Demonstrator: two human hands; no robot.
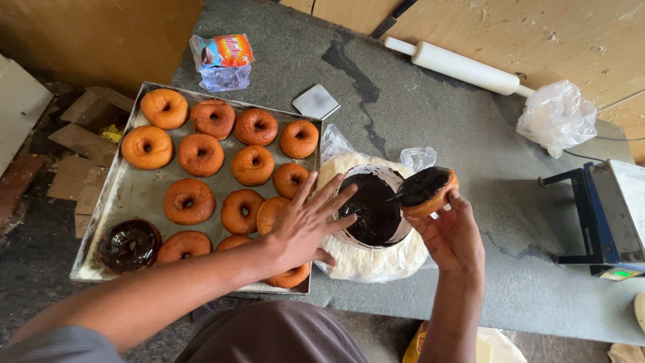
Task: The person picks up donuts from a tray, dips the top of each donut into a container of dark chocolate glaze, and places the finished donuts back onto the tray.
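Note:
My right hand (451,236) holds a doughnut (430,191) whose top is coated in dark chocolate, tilted just beside a white bowl of chocolate glaze (373,210). The bowl rests on a lump of white dough in a plastic bag (376,261). My left hand (306,222) hovers with fingers spread over the right edge of a metal tray (134,195), above plain brown doughnuts (253,165). One chocolate-glazed doughnut (127,245) lies in the tray's near left corner.
A white rolling pin (463,67) lies at the back of the grey counter (470,134). A crumpled plastic bag (556,117), a blue scale (605,215), an orange packet (223,57) and a small grey square (316,101) also sit there.

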